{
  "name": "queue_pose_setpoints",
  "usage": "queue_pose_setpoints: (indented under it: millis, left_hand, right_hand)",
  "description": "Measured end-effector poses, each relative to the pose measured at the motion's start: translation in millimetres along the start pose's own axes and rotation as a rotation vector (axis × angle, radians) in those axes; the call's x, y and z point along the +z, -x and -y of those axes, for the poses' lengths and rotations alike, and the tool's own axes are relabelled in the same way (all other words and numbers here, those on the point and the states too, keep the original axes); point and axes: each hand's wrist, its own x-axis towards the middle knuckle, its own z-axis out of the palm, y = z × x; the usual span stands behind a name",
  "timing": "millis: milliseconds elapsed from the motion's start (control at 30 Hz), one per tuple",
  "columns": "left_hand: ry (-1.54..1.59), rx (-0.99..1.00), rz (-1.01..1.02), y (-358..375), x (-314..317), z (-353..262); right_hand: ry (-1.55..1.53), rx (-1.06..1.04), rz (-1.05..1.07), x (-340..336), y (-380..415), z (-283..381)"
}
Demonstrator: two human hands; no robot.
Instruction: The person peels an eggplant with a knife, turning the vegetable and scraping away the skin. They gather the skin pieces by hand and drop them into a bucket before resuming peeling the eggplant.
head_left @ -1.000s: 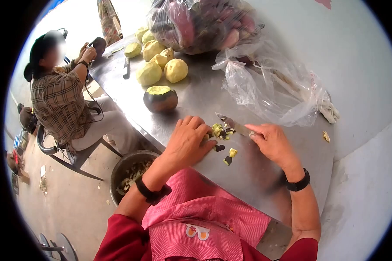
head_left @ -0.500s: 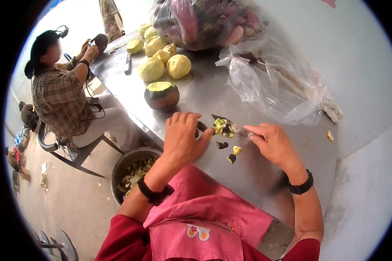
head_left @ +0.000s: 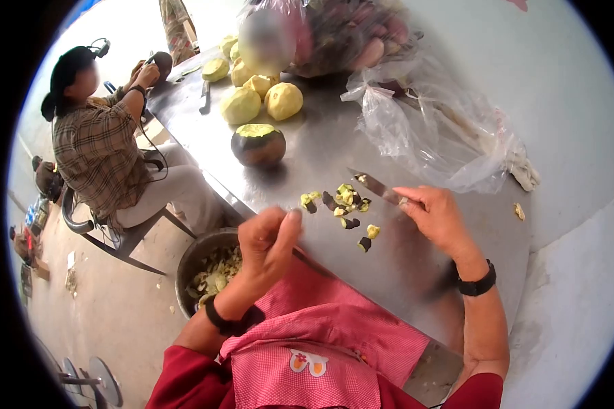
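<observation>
Left hand (head_left: 266,242) cupped at counter (head_left: 416,266) edge above bucket (head_left: 205,262), grip contents hidden. Right hand (head_left: 438,217) closed round knife (head_left: 375,187). Beyond: scattered peel scraps (head_left: 344,204), then half-peeled fruit (head_left: 258,144).

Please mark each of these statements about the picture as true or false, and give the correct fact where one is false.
1. The right hand holds a knife. True.
2. The left hand presses on the scraps on the table. False: it is lifted at the table's near edge, apart from them.
3. A half-peeled dark round root stands on the table beyond the scraps. True.
4. The bucket beside the table is empty. False: it holds pale peelings.
5. The peeled yellow pieces lie inside the plastic bag. False: they lie on the bare table, left of the bag.
</observation>
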Motion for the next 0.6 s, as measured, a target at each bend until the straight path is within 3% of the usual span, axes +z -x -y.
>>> queue_pose_setpoints:
  millis: [67,167,200,300,400,467,533,567,600]
  left_hand:
    - [0.260,-0.394,0.184,20,-8,-9]
    - [0.468,-0.718,0.478,44,-12,0]
    - [0.469,-0.719,0.476,50,-9,0]
    - [0.634,-1.098,0.585,52,2,-1]
    - [0.769,-1.142,0.686,53,10,16]
    - [0.650,-1.098,0.785,51,3,4]
    - [0.075,-0.371,0.750,51,-1,-16]
    - [-0.009,-0.135,0.623,42,-2,-23]
    - [-0.005,-0.137,0.624,32,-3,-22]
  right_hand:
    - [0.019,-0.006,-0.045,-2,-1,-2]
    - [0.049,0.001,0.000,-3,1,1]
    - [0.006,-0.010,0.030,-2,0,3]
    - [0.010,-0.060,0.056,-3,1,7]
    - [0.051,-0.116,0.066,-5,0,3]
    - [0.039,-0.127,0.081,-8,0,-1]
    - [-0.152,-0.045,0.147,-13,1,0]
    - [-0.152,-0.042,0.151,-13,0,-1]
    - [-0.203,0.022,0.132,-14,-1,-2]
